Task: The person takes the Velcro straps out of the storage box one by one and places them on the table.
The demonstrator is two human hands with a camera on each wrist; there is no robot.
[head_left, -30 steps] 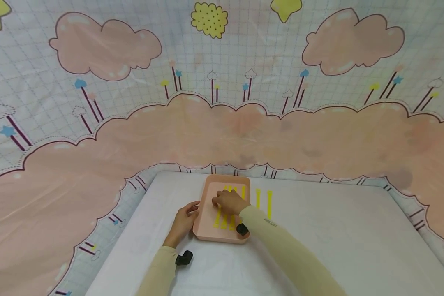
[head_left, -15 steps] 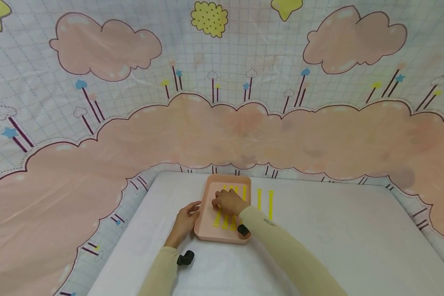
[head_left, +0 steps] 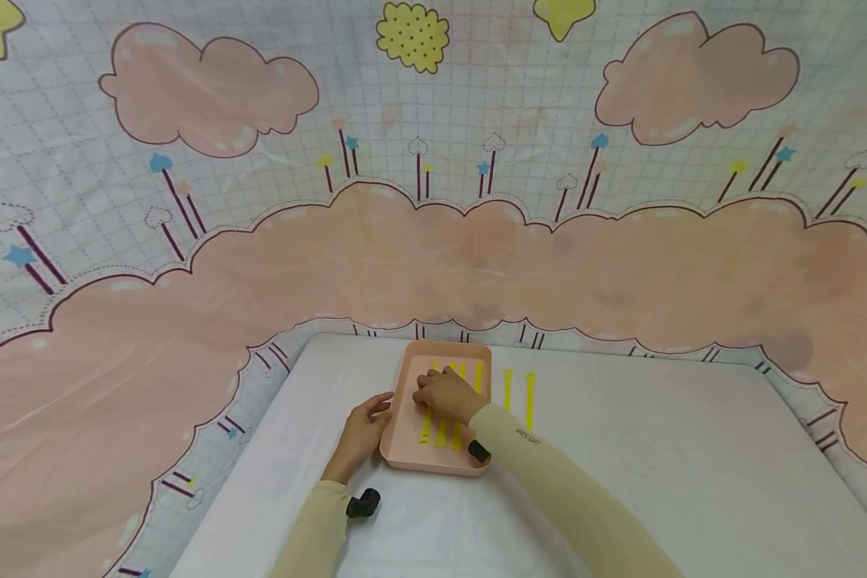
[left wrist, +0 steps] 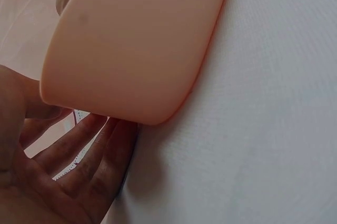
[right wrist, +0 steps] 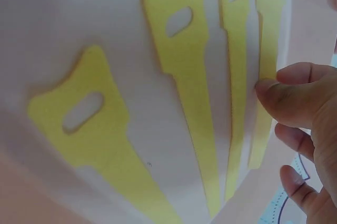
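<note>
A shallow pink tray lies on the white table, with several flat yellow toy saws side by side in it. My right hand is over the tray and pinches the leftmost toy saw by its edge, between thumb and index finger. Beside it in the right wrist view lie a second toy saw, a third and, nearest the camera, a wider-looking one. At the tray's left side, my left hand touches the outer wall with loosely extended fingers; its thumb is near the rim.
Two more yellow saws, one and another, lie on the table right of the tray. A printed cloth hangs behind the table's far edge. Each wrist carries a small black camera.
The leftmost saw has turned slightly under my right hand, its far end shifting left, so it lies straighter. My left hand stays at the tray's side. The head view has shifted a little.
</note>
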